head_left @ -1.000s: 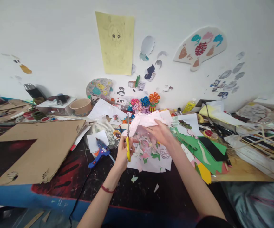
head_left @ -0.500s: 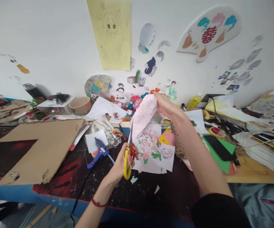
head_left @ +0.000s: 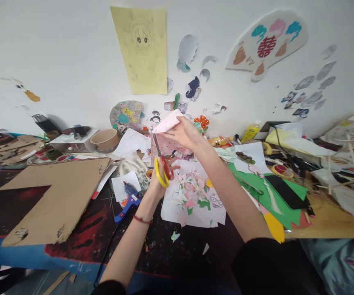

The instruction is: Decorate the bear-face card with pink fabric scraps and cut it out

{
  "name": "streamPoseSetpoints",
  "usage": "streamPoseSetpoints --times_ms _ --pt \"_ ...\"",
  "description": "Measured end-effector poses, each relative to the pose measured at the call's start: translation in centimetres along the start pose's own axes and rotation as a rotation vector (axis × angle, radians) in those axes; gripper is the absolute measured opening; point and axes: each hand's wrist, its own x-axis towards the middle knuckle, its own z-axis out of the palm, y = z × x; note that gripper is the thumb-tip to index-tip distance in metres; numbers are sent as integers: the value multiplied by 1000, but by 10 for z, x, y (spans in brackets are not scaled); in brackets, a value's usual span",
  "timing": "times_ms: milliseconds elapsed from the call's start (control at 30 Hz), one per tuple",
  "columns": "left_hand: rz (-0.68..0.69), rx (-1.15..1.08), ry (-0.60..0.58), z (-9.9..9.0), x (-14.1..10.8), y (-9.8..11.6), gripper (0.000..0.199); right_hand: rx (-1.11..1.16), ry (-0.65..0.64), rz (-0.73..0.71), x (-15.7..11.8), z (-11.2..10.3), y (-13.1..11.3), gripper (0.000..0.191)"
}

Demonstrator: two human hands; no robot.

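My left hand (head_left: pixel 155 186) is closed around the yellow-and-red handles of a pair of scissors (head_left: pixel 161 173), whose blades point up and away from me. The blade tips meet the left edge of a pale pink dotted cloth (head_left: pixel 168 122). My right hand (head_left: pixel 185 134) pinches this cloth by its right side and holds it raised above the table. Part of the cloth hangs down behind the blades. Below my hands, pink, white and green scraps (head_left: pixel 194 190) lie heaped on a white sheet of paper (head_left: pixel 169 207).
A blue glue gun (head_left: pixel 128 208) lies left of the scraps, near a large cardboard piece (head_left: pixel 48 200). To the right are green sheets (head_left: pixel 237 174) and a black phone-like slab (head_left: pixel 286 191). A bowl (head_left: pixel 105 140) stands at the back left. A yellow bottle (head_left: pixel 250 133) leans against the wall.
Both hands have moved up and a little left, carrying the scissors and the pink cloth. The cloth is now folded over and tilted flatter, and the right forearm has shifted left.
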Motion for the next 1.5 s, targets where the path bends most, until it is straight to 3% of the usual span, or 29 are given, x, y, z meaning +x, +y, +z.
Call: streamPoseSetpoints --times_ms 133,267,433,500,600,733,833,1000,1133,1267,1367,1500 --pt "130 46 76 -4 60 20 55 -184 84 -14 -7 -23 -13 18" --pt "185 125 25 -7 78 25 50 -270 198 -102 -8 -50 -29 14" --pt "186 300 -1 -22 65 15 46 -126 209 -94 2 -78 -25 24" --pt "148 336 3 -34 59 12 46 -55 271 -68 7 -87 -19 28" --pt "87 405 5 -52 57 14 47 -5 370 -38 16 -96 -12 21" --pt "91 482 9 -64 68 29 45 -6 389 -82 28 -92 -20 8" --pt "148 522 21 -64 75 45 42 -16 355 -157 31 -79 -32 11" --pt "215 553 10 -65 60 49 39 -145 214 -509 3 -71 -24 14" --pt "175 561 -14 -72 33 22 38 -283 371 -486 -35 -85 -5 19" --pt "186 567 -49 -72 13 -2 34 -405 413 -593 -67 -94 -5 24" --pt "198 539 -61 -68 8 -9 30 -483 397 -510 -79 -96 -7 28" --pt "199 524 -80 -60 14 -8 32 -514 396 -549 -78 -100 -6 33"
